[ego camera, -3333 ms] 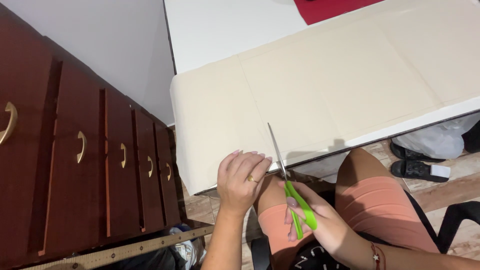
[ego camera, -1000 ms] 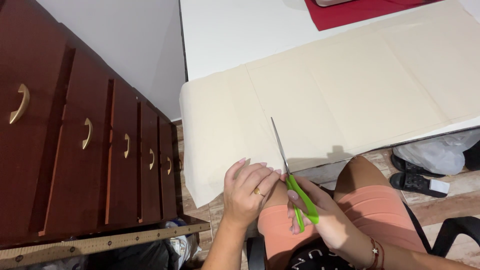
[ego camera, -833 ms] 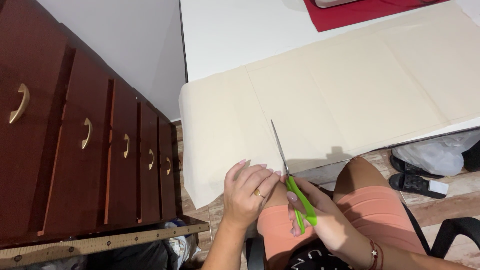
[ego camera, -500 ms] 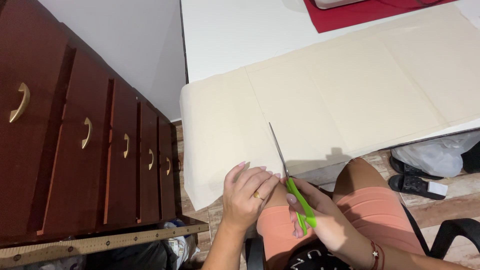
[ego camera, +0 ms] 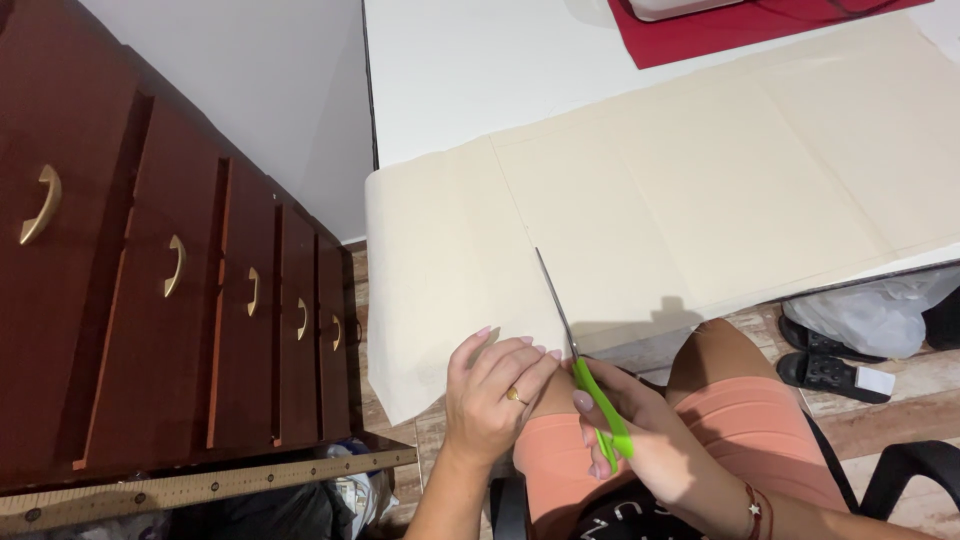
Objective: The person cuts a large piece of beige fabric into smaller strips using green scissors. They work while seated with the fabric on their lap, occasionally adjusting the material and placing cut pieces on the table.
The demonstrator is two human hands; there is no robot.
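— Where the head view looks down, what is the right hand [ego camera: 640,445] doing?

— Closed around the green plastic handles of the steel-bladed scissors [ego camera: 585,370] — blades pointing up along a crease in the cream fabric sheet [ego camera: 640,210].

— And the left hand [ego camera: 495,395]?

— Fingers curled, pinching the fabric's hanging edge just beside the blades. That sheet drapes off the white table [ego camera: 470,70]; a dark wooden chest of drawers [ego camera: 170,300] stands left.
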